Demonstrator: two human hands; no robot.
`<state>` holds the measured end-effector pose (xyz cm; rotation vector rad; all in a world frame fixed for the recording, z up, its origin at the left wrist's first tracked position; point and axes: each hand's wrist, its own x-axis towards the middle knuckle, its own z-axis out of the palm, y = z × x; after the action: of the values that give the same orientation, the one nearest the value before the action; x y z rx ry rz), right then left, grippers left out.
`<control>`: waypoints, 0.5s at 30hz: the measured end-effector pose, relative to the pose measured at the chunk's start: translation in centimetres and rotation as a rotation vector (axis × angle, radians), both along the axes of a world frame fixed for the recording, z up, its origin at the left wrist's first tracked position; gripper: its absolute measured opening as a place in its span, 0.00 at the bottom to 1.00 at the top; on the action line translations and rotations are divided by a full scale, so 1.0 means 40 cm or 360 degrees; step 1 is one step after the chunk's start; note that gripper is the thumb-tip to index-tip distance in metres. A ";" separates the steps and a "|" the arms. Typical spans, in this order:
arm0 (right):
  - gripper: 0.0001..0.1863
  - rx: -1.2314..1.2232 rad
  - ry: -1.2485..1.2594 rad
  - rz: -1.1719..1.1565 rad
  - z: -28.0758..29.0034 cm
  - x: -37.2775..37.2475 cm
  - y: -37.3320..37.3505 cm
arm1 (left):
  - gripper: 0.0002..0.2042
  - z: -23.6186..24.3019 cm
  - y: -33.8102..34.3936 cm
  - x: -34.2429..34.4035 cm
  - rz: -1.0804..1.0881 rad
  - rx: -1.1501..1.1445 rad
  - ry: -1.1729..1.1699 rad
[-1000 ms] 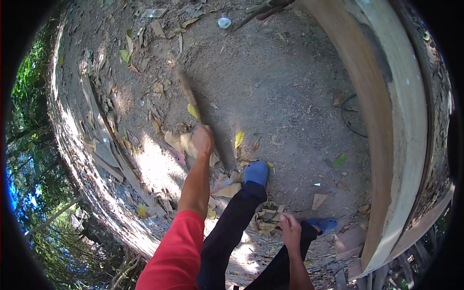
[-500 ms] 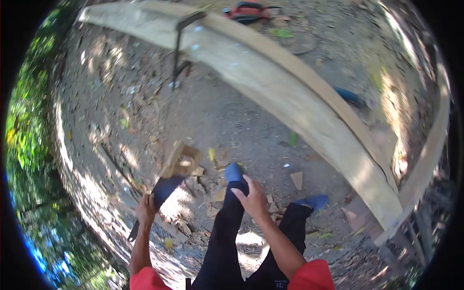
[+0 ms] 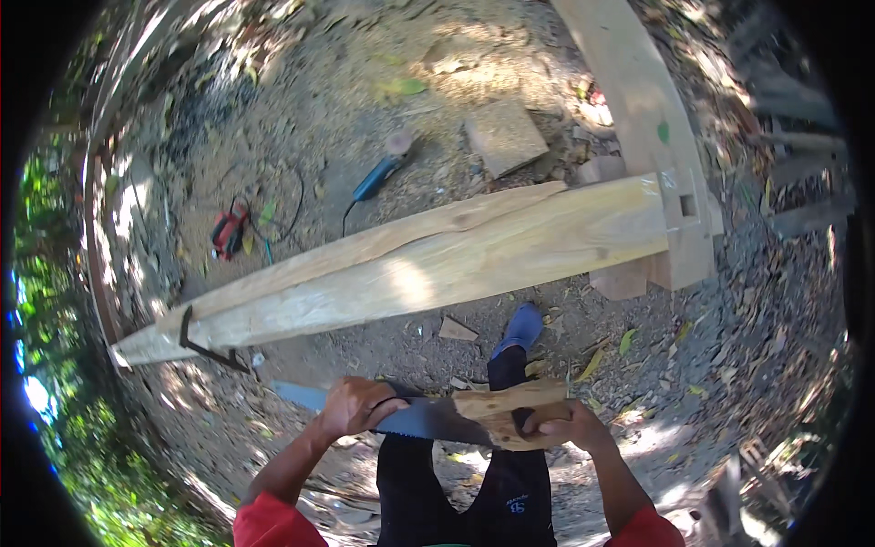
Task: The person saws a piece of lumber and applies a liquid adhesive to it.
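A handsaw lies crosswise in front of my legs, with a dark blade (image 3: 428, 421) and a broad wooden handle (image 3: 492, 410). My left hand (image 3: 361, 407) is closed around the middle of the blade, whose end sticks out to the left. At the other end my right hand (image 3: 581, 427) grips the handle, its fingers at the hole in the wood. Just beyond the saw runs a long pale timber beam (image 3: 519, 235); neither hand touches it.
A second beam (image 3: 629, 82) meets the long one at right, near a square mortise. A dark metal clamp (image 3: 208, 351) sits on the left end. Beyond lie a red power tool (image 3: 230, 232), a blue angle grinder (image 3: 374, 180) and a wooden block (image 3: 506, 137). My blue shoe (image 3: 521, 328) stands near the beam.
The view has turned right, toward the beams' joint. My right hand has left my leg and now grips the saw handle. The saw has swung from my left side to in front of me.
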<state>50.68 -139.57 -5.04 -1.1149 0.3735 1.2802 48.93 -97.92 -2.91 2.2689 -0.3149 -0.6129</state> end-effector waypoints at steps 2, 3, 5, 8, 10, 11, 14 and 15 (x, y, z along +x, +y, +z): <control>0.33 0.0317 -0.0043 -0.0423 0.061 0.056 -0.079 | 0.12 0.061 -0.126 0.181 -0.0267 0.0033 -0.0036; 0.33 0.0369 -0.0046 -0.0518 0.078 0.075 -0.116 | 0.12 0.091 -0.192 0.259 -0.0421 0.0022 -0.0108; 0.35 0.0844 0.0079 -0.0893 0.100 0.084 -0.187 | 0.13 0.122 -0.301 0.384 -0.0676 0.0052 -0.0161; 0.36 0.0782 0.0063 -0.1032 0.112 0.053 -0.258 | 0.14 0.149 -0.435 0.532 -0.1025 0.0170 -0.0209; 0.36 0.0836 0.0131 -0.1260 0.105 -0.006 -0.260 | 0.13 0.137 -0.531 0.603 -0.1142 0.0122 -0.0232; 0.37 0.0758 0.0191 -0.1454 0.125 -0.022 -0.247 | 0.13 0.123 -0.557 0.637 -0.1117 0.0071 -0.0357; 0.38 0.0594 0.0342 -0.1862 0.145 -0.086 -0.231 | 0.14 0.052 -0.606 0.739 -0.0517 0.0033 -0.0703; 0.39 0.0573 0.0325 -0.2075 0.160 -0.086 -0.221 | 0.16 0.020 -0.591 0.760 -0.0099 0.0070 -0.0620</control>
<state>47.25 -148.41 1.36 -0.2485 0.8048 0.2495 79.32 -121.57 -2.11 2.4212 -0.5668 -0.2041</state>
